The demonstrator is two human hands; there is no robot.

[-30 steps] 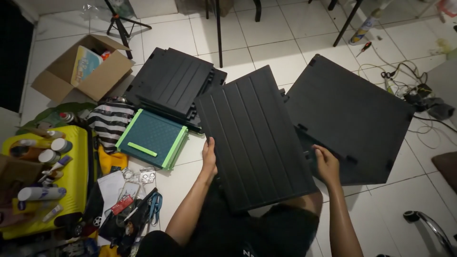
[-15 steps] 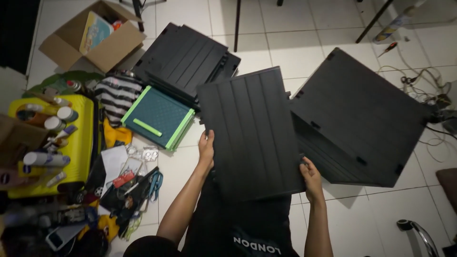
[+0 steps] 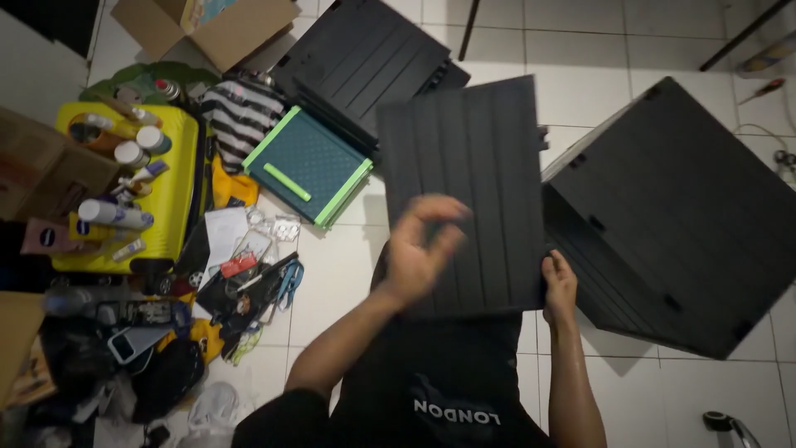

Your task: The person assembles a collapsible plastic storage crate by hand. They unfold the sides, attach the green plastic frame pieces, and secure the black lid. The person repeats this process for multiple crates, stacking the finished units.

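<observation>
Right hand (image 3: 560,286) clamped on lower right edge of the ribbed black panel (image 3: 464,191), fingers (image 3: 554,267) curled tight over the rim, thumb side hidden. Left hand (image 3: 419,249) raised in front of the panel's lower left, motion-blurred; fingers loosely half-open, curved, gripping nothing; contact with the panel face unclear. Panel held tilted over the lap, above white tiled floor (image 3: 597,75), bottom edge at the torso, top edge near the stack of black panels (image 3: 365,62).

Large black lidded bin shell (image 3: 680,216) lying just right of the panel, touching or just behind its right edge; inside hidden.

Cardboard box (image 3: 207,25) top left, open, holding a book or printed packet. Yellow suitcase (image 3: 178,191) at left carrying bottles and tubes (image 3: 116,216) on top. Teal tray with green rim (image 3: 308,164) beside the stack, one green bar lying in it. Striped cloth (image 3: 240,112) between suitcase and tray. Second cardboard box (image 3: 41,170) at far left, contents unclear.
</observation>
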